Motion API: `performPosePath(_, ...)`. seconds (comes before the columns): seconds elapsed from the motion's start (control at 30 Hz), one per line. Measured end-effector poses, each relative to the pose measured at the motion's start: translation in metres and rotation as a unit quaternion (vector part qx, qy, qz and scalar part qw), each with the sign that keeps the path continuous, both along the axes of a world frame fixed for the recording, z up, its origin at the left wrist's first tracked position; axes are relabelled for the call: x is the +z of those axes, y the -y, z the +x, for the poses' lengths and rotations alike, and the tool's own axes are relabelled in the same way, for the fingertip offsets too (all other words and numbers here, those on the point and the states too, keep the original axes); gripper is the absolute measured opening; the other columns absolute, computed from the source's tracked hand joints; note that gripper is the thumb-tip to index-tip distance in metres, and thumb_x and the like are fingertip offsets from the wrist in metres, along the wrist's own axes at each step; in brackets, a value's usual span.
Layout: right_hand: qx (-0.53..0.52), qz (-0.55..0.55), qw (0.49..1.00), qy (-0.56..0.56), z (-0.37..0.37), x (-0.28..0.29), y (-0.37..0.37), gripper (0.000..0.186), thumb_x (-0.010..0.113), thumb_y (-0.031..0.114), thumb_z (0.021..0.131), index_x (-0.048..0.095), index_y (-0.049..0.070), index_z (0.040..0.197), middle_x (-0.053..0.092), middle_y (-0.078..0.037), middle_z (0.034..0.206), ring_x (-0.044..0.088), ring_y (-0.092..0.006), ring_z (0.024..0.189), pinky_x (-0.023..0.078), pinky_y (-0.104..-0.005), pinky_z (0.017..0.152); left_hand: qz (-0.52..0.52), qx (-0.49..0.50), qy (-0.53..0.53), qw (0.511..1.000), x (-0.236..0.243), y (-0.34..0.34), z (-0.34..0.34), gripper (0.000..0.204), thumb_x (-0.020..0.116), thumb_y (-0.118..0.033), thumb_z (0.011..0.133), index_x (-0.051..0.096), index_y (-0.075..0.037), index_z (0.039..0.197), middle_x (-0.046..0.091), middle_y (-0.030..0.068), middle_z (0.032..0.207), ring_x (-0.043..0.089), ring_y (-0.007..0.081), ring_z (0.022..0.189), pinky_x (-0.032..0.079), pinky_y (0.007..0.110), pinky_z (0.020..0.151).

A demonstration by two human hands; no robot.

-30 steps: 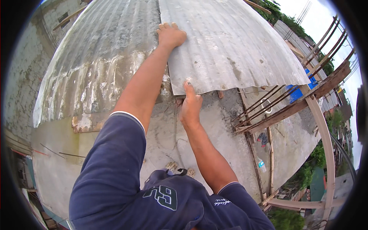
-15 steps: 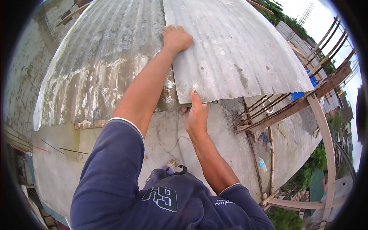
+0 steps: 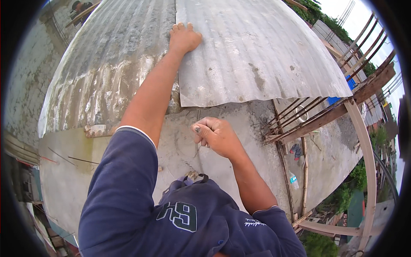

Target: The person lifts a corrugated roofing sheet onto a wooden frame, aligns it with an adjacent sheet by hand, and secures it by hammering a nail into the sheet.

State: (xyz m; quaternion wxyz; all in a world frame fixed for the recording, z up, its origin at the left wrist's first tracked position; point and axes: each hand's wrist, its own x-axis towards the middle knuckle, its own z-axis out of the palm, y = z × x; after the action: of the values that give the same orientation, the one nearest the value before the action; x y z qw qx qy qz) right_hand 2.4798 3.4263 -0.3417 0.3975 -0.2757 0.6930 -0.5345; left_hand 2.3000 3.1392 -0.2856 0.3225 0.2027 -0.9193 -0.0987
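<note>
Two corrugated metal sheets lie side by side with overlapping edges: a stained, mottled one [image 3: 115, 47] at left and a cleaner, light grey one [image 3: 252, 55] at right. My left hand [image 3: 185, 39] rests on top of the seam, arm stretched out, its spread fingers lying on the metal. Below the grey sheet's near corner, apart from it, is my right hand [image 3: 216, 135]. It is closed, thumb against curled fingers; anything inside is hidden.
Beneath lies a concrete surface [image 3: 180, 145]. Rusty rebar [image 3: 295, 115] and a wooden beam [image 3: 317, 126] project at right. A plastic bottle [image 3: 293, 180] and dark gloves [image 3: 296, 150] lie there too. Another person [image 3: 79, 7] shows at far upper left.
My right hand has let go of the grey sheet's near corner and drawn back toward me. The left hand stays on the seam, shifting slightly up and left in view.
</note>
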Motion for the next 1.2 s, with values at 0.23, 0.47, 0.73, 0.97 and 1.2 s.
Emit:
performPosePath(0.23,-0.020,-0.015,0.686,-0.727,-0.033,0.066,0.004,0.078,0.083,0.040,0.073,0.054,0.011,0.139,0.042,-0.017,0.151,0.030,-0.0339,0.144,0.027,-0.0564,0.114,-0.038,0.018,0.027,0.999,0.007,0.010,-0.021,0.067,0.041,-0.041,0.092,0.042,-0.006,0.149,0.034,0.0275,0.155,0.033,0.0447,0.141,0.028,0.053,0.115)
performPosePath(0.47,-0.043,0.072,0.668,-0.739,-0.079,0.010,0.045,0.060,0.060,0.026,0.091,0.045,0.016,0.149,0.032,-0.019,0.159,0.026,-0.0395,0.148,0.015,-0.0664,0.117,-0.135,0.035,0.075,0.987,0.005,0.041,-0.040,0.064,0.039,-0.039,0.095,0.042,-0.005,0.148,0.038,0.0297,0.151,0.035,0.0466,0.140,0.031,0.050,0.116)
performPosePath(0.73,-0.030,0.053,0.692,-0.720,-0.081,0.020,0.032,0.057,0.052,0.018,0.092,0.045,0.014,0.149,0.032,-0.019,0.159,0.030,-0.0398,0.146,0.016,-0.0652,0.117,-0.227,0.041,0.059,0.971,0.051,-0.007,0.006,0.070,0.051,-0.047,0.095,0.042,-0.002,0.148,0.040,0.0289,0.150,0.036,0.0450,0.141,0.030,0.047,0.116)
performPosePath(0.97,-0.024,0.071,0.688,-0.722,-0.066,0.031,0.018,0.059,0.059,0.020,0.089,0.048,0.011,0.146,0.038,-0.018,0.156,0.034,-0.0363,0.144,0.022,-0.0650,0.115,-0.067,-0.318,0.266,0.907,0.103,-0.102,0.184,0.108,0.076,-0.061,0.073,0.036,0.005,0.148,0.039,0.0263,0.152,0.034,0.0372,0.145,0.026,0.043,0.120)
performPosePath(1.2,-0.021,0.117,0.650,-0.750,-0.038,0.022,0.022,0.066,0.063,0.015,0.083,0.046,0.007,0.146,0.039,-0.012,0.157,0.037,-0.0294,0.145,0.026,-0.0611,0.115,-0.099,-0.249,0.122,0.956,-0.014,-0.126,0.258,0.102,0.079,-0.017,0.069,0.025,0.001,0.154,0.031,0.0210,0.157,0.027,0.0358,0.147,0.029,0.043,0.120)
